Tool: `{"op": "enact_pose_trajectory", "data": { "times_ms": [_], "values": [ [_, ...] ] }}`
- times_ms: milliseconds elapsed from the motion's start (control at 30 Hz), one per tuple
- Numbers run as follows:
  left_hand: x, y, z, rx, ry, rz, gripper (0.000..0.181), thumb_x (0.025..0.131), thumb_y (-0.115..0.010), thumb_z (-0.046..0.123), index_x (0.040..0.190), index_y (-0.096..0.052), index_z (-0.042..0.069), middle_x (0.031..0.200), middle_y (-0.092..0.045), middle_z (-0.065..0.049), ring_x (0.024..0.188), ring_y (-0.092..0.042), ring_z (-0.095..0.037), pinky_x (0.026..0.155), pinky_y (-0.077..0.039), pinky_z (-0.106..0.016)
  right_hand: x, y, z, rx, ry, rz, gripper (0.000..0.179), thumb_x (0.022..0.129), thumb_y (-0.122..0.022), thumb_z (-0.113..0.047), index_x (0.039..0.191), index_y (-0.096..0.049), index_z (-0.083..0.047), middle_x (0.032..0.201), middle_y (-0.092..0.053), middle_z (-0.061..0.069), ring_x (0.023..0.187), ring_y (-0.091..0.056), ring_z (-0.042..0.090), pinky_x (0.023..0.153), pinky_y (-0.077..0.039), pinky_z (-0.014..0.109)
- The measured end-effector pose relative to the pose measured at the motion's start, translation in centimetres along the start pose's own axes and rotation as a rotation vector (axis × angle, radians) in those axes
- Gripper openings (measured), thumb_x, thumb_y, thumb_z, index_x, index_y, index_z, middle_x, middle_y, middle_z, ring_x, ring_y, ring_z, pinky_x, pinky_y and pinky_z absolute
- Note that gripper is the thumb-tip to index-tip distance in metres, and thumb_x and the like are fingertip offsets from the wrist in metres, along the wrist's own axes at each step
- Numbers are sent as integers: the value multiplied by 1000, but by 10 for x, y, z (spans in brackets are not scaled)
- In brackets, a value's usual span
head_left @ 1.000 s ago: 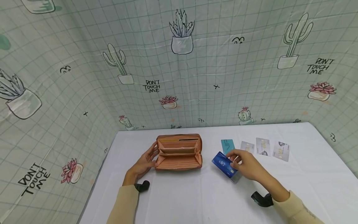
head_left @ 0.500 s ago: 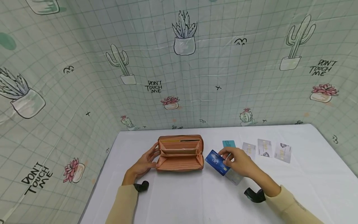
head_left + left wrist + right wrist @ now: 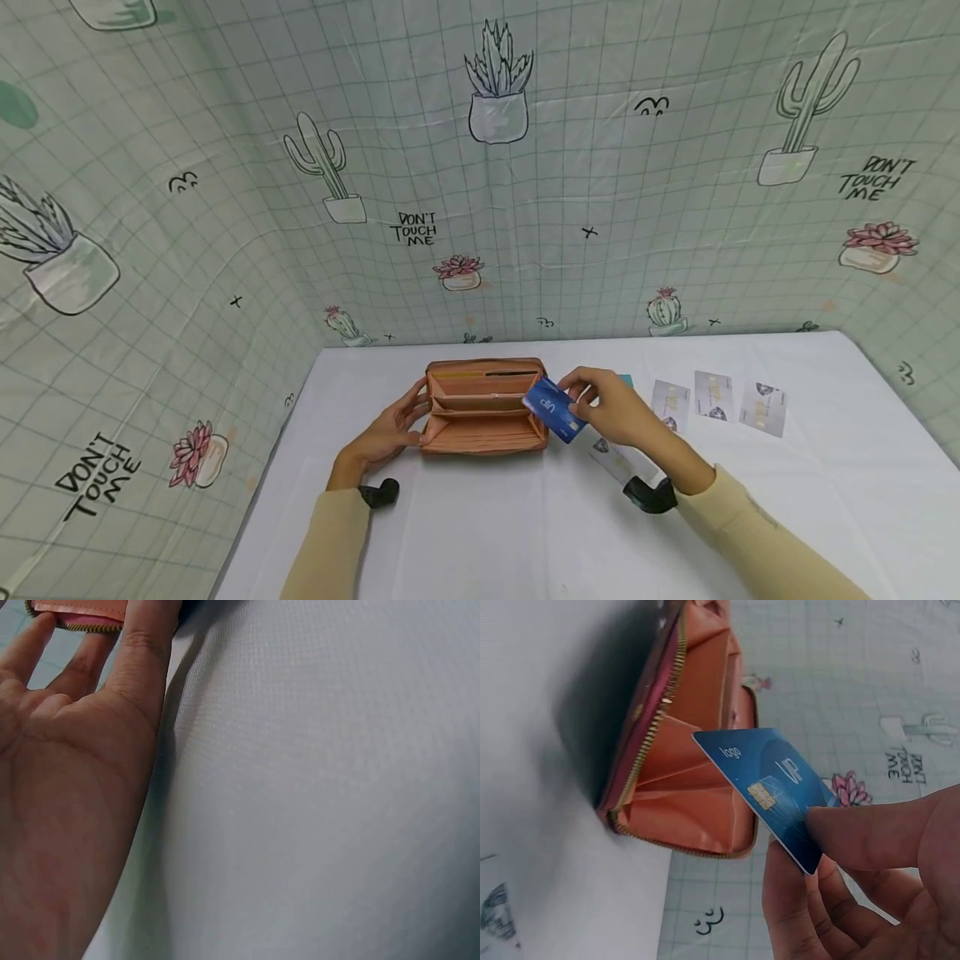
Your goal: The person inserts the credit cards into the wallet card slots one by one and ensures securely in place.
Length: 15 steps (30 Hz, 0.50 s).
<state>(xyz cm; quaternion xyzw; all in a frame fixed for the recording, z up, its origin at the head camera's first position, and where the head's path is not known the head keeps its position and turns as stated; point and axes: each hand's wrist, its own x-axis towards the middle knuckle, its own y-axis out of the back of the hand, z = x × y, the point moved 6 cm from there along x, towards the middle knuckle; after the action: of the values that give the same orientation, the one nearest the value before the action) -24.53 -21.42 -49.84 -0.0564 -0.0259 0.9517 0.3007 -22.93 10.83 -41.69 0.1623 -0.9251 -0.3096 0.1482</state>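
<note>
Blue card (image 3: 774, 787) nearer wallet (image 3: 483, 435), perhaps touching, between fingers (image 3: 786, 904)

On the table (image 3: 465, 542), the zip-around wallet (image 3: 483, 434) lies left of the loose cards. Your left hand (image 3: 386, 432) holds the wallet's left end; your right hand (image 3: 613, 406) holds the VIP card (image 3: 552, 408) at its right end, before the opening. Farther right, three flat cards (image 3: 713, 396) lie side by side. One partly covered card (image 3: 627, 380) lies behind your right hand; a front card (image 3: 609, 458) lies nearer you, beside your right wrist. The backdrop curtain (image 3: 525, 200) hangs behind the table.
</note>
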Motion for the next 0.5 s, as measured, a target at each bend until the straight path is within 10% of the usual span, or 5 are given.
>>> {"op": "enact_pose_trajectory", "data": {
  "times_ms": [500],
  "values": [
    [5,14,-23,6,20,48,97,81,-60,-14,150,-8,30,151,-13,-8,138,-15,-24,91,-42,-27,67,-31,-18,52,20,77,25,85,-59,2,107,-64,-10,86,-60,5,72,-58,18,54,-48,29]
  ]
}}
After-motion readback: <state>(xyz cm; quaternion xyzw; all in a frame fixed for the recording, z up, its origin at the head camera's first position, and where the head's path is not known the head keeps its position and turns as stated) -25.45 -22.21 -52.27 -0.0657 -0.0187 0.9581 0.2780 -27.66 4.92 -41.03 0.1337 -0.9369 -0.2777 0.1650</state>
